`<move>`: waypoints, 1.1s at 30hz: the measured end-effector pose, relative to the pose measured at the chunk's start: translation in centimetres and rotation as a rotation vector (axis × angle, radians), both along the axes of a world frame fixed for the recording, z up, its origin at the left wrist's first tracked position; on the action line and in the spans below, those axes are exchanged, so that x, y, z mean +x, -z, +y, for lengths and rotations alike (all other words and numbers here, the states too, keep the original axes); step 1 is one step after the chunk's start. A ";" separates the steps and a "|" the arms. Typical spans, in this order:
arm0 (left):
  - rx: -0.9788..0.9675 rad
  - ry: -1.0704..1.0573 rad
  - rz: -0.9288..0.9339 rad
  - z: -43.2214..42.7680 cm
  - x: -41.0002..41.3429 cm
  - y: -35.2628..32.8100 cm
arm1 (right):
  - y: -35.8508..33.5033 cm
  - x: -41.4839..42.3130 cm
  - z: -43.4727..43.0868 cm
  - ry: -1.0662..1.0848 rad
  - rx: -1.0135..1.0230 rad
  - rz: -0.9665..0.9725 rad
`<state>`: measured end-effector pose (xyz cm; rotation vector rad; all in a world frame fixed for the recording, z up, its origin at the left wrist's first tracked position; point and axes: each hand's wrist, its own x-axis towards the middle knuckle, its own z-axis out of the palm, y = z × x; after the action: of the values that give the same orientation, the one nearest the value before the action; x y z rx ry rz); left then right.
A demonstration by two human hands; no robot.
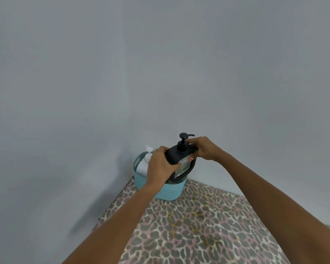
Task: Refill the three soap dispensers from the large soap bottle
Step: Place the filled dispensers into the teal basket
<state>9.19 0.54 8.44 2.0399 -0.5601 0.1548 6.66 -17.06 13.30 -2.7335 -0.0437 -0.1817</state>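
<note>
A black soap dispenser (179, 159) with a black pump head and a pale label sits partly inside a light-blue perforated basket (170, 191) at the far corner of the table. My left hand (160, 166) grips its left side. My right hand (202, 148) holds its right shoulder, fingers curled near the pump. Behind my left hand, inside the basket, stand white pump dispensers (144, 162), partly hidden. No large refill bottle is in sight.
The table (198, 225) wears a leopard-print cloth and stands in a corner of grey walls. Its left edge runs diagonally just left of the basket. The wall rises right behind the basket.
</note>
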 end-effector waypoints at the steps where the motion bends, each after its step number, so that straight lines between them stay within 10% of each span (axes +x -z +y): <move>1: 0.010 -0.011 0.000 -0.1 0.1 0.2 | 0.1 0.5 -0.1 -0.010 -0.021 0.008; 33: 0.214 -0.190 0.025 -2.4 -0.2 6.8 | 10.3 5.6 0.2 0.106 -0.234 0.140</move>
<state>8.94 -1.89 1.65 2.3000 -0.3795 0.1891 12.26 -16.89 3.03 -2.9764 0.1268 -0.0138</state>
